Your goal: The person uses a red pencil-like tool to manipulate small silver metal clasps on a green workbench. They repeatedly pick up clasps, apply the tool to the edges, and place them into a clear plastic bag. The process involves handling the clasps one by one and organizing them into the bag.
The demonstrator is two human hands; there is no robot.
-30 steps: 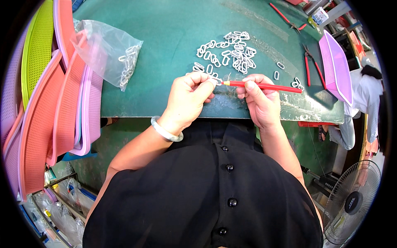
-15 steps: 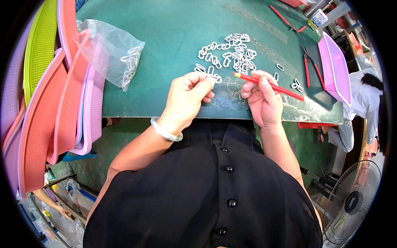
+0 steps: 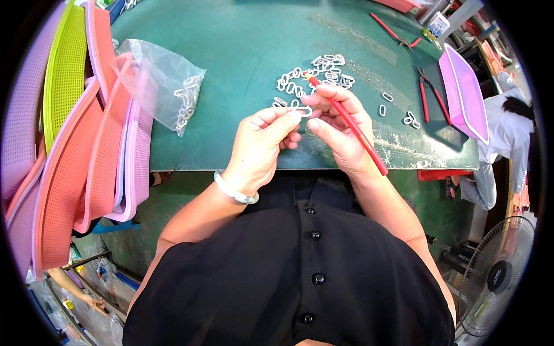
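Observation:
Between the thumb and forefinger of my left hand [image 3: 261,137] is a small white oval link [image 3: 306,112], its loop sticking out to the right. My right hand [image 3: 345,135] is closed round a red pencil [image 3: 365,141], whose pale tip points up and left over the links. The right thumb and a fingertip come up close beside the held link; whether they touch it I cannot tell. Just beyond both hands lies a loose heap of similar white links [image 3: 333,70] on the green table [image 3: 248,52]. Several stray links [image 3: 387,97] are right of the heap.
A clear plastic bag [image 3: 158,72] with links inside lies left, against stacked mesh baskets [image 3: 63,190]. On the right are red-handled pliers [image 3: 425,101], another pair [image 3: 398,36] and a purple basket [image 3: 463,98]. A fan [image 3: 499,277] stands lower right. Another person's hand [image 3: 95,303] shows lower left.
My right hand has moved left to the held link, and the pencil has swung steeper, tip upward. The left hand keeps its pinch. The whole view has shifted slightly.

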